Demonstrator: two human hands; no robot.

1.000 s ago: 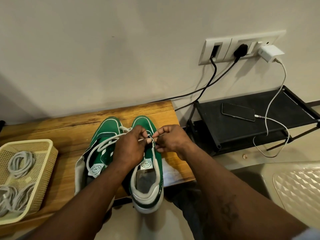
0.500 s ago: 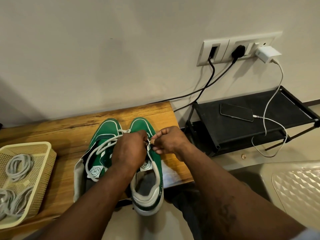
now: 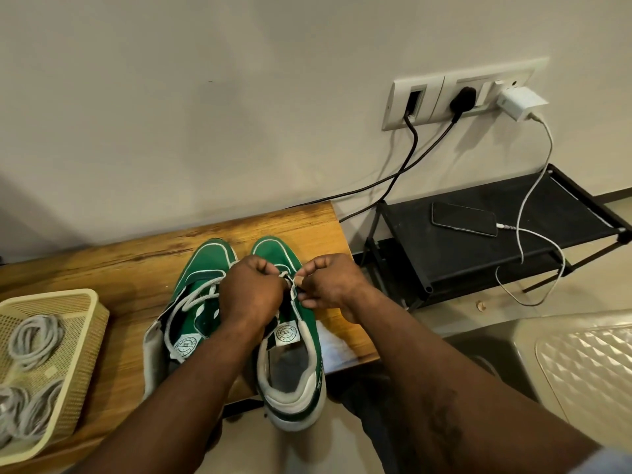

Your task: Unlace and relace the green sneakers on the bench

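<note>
Pair of green sneakers on wooden bench (image 3: 102, 268), toes to the wall, heels over the front edge. Left sneaker (image 3: 201, 268) loosely laced. Right sneaker (image 3: 304, 323): both hands at its upper eyelets. Left hand (image 3: 253, 292) clenched, pinching the white lace (image 3: 291, 291); right hand (image 3: 333, 283) pinching the same lace from the other side. Tongue labels (image 3: 287, 334) carry a round emblem, lettering too small to read. Since half a second ago: hands remain at the same spot, sneakers unmoved.
</note>
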